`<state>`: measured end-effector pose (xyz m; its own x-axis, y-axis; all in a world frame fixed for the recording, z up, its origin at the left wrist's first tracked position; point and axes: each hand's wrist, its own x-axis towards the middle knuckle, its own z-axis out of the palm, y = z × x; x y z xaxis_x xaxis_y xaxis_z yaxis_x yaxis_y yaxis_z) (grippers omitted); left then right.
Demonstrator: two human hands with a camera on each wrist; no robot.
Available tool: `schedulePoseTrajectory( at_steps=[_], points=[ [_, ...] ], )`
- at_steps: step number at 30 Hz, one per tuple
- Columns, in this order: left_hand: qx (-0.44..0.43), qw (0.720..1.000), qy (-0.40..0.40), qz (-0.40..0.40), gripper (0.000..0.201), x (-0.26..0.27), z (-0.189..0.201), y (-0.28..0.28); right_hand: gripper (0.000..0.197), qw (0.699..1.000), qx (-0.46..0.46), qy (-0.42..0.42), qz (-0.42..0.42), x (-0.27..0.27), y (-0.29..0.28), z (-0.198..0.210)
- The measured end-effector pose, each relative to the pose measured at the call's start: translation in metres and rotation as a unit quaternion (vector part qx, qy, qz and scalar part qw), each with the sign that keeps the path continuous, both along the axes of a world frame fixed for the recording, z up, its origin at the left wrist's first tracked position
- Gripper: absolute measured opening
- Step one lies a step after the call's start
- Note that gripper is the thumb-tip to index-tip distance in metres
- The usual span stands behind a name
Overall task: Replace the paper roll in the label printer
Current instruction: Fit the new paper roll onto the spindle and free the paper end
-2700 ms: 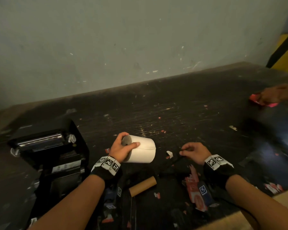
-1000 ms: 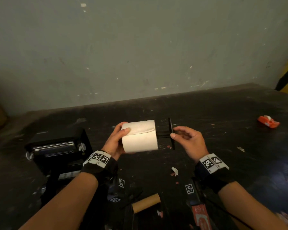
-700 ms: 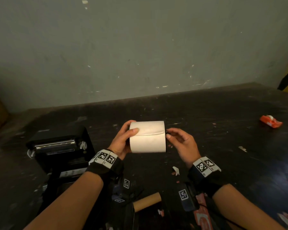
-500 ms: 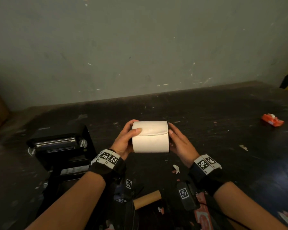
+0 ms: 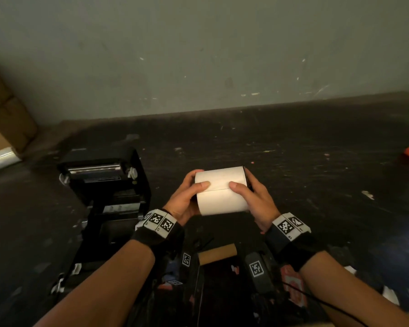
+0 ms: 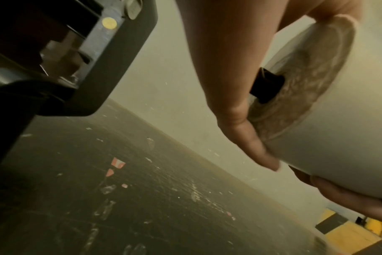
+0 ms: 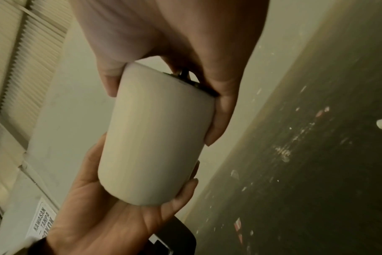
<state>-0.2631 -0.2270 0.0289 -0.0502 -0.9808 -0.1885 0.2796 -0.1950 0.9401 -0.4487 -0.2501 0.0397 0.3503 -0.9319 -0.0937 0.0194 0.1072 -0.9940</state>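
Much of the black spindle (image 6: 266, 86) is buried in the white paper roll (image 5: 222, 191); only a stub shows at the core in the left wrist view, and a dark flange edge at the roll's right end. Both hands clamp the roll at mid-frame, above the tabletop: the left hand (image 5: 187, 199) cups its left end, the right hand (image 5: 253, 197) wraps the right end (thumbs on top). The label printer (image 5: 104, 185) stands open at left, near the roll. The dark table (image 5: 316, 161), littered with scraps, meets a grey wall; its upper right lies bare. An empty cardboard core (image 5: 217, 253) sits lower centre.
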Motion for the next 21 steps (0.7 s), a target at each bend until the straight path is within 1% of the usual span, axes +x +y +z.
schedulePoseTrajectory(
  at_steps=[2, 4, 5, 6, 7, 8, 9, 10, 11, 13, 14, 16, 17, 19, 21],
  points=[
    [0.01, 1.0, -0.019, 0.003, 0.042, 0.005, -0.006, 0.003, 0.065, 1.0, 0.018, -0.005, 0.002, 0.001, 0.0, -0.007],
    [0.016, 0.999, -0.041, 0.009, 0.049, 0.013, -0.018, 0.007, 0.066, 1.0, 0.03, -0.007, 0.0, -0.002, 0.0, -0.015],
    [0.021, 0.998, -0.059, 0.021, 0.055, 0.016, -0.026, 0.009, 0.068, 0.999, 0.037, -0.01, -0.003, -0.004, -0.001, -0.018],
    [0.025, 0.995, -0.086, 0.047, 0.054, 0.018, -0.034, 0.011, 0.069, 0.999, 0.047, -0.016, -0.004, -0.006, -0.001, -0.02],
    [0.024, 0.987, -0.135, 0.086, 0.047, 0.02, -0.043, 0.013, 0.069, 0.998, 0.057, -0.023, -0.005, -0.009, -0.001, -0.021],
    [0.011, 0.969, -0.213, 0.126, 0.037, 0.022, -0.052, 0.016, 0.066, 0.997, 0.065, -0.028, -0.006, -0.013, -0.001, -0.022],
    [0.0, 0.941, -0.305, 0.144, 0.032, 0.025, -0.062, 0.017, 0.064, 0.997, 0.071, -0.03, -0.009, -0.016, -0.001, -0.023],
    [0.0, 0.914, -0.382, 0.135, 0.032, 0.026, -0.072, 0.019, 0.064, 0.996, 0.077, -0.032, -0.012, -0.02, -0.002, -0.024],
    [0.016, 0.891, -0.442, 0.103, 0.036, 0.027, -0.082, 0.02, 0.065, 0.996, 0.081, -0.035, -0.017, -0.024, -0.004, -0.027],
    [0.047, 0.848, -0.527, 0.028, 0.043, 0.027, -0.097, 0.023, 0.068, 0.995, 0.087, -0.04, -0.034, -0.03, -0.006, -0.031],
    [0.058, 0.832, -0.551, 0.001, 0.046, 0.027, -0.104, 0.024, 0.073, 0.994, 0.091, -0.039, -0.041, -0.033, -0.007, -0.033],
    [0.072, 0.812, -0.578, -0.035, 0.05, 0.028, -0.112, 0.025, 0.085, 0.993, 0.097, -0.034, -0.05, -0.04, -0.005, -0.035],
    [0.082, 0.807, -0.583, -0.046, 0.051, 0.029, -0.115, 0.025, 0.087, 0.993, 0.098, -0.031, -0.052, -0.043, -0.004, -0.035],
    [0.095, 0.8, -0.59, -0.058, 0.055, 0.028, -0.119, 0.024, 0.083, 0.993, 0.101, -0.021, -0.05, -0.048, 0.0, -0.037],
    [0.094, 0.783, -0.61, -0.076, 0.056, 0.026, -0.122, 0.023, 0.073, 0.993, 0.104, -0.02, -0.058, -0.05, 0.004, -0.037]
  ],
)
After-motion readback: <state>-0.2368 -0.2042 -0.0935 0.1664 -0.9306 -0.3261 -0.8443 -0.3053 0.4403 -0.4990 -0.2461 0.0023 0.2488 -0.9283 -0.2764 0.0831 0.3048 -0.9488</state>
